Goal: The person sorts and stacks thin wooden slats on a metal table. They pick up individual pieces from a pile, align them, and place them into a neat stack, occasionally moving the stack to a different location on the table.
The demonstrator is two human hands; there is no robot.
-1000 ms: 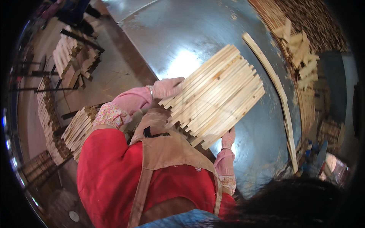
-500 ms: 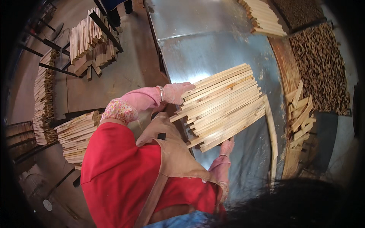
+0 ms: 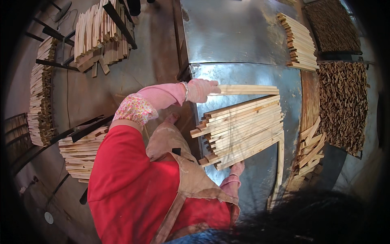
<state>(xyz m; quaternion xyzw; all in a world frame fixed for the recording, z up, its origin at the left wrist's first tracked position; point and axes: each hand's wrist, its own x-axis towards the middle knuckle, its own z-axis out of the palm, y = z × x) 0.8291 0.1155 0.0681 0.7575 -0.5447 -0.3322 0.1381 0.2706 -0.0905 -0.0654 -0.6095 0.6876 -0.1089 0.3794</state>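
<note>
I have two hands in view. My left hand [image 3: 202,90], slightly above the centre of the frame, is closed around the left end of one narrow piece of pale wood [image 3: 250,89]; whether it is one stick or two together, I cannot tell. My right hand [image 3: 237,167], below the centre, touches the lower edge of one layer of sticks [image 3: 245,132]. Its fingers are partly hidden there, so I cannot tell how tightly they hold.

This layer lies in the centre of the frame, over the metal table [image 3: 243,46]. I count more than ten sticks, side by side, with uneven left ends. One long strip [image 3: 280,162] runs down from its right side.

At the upper right is one row of pale sticks [image 3: 300,44], beside two brown piles, one higher [image 3: 331,26], one lower [image 3: 343,103]. Below is one heap of loose pieces [image 3: 310,152]. Three stacks stand at left: upper [image 3: 91,32], outermost [image 3: 40,97] and lower [image 3: 80,154].
</note>
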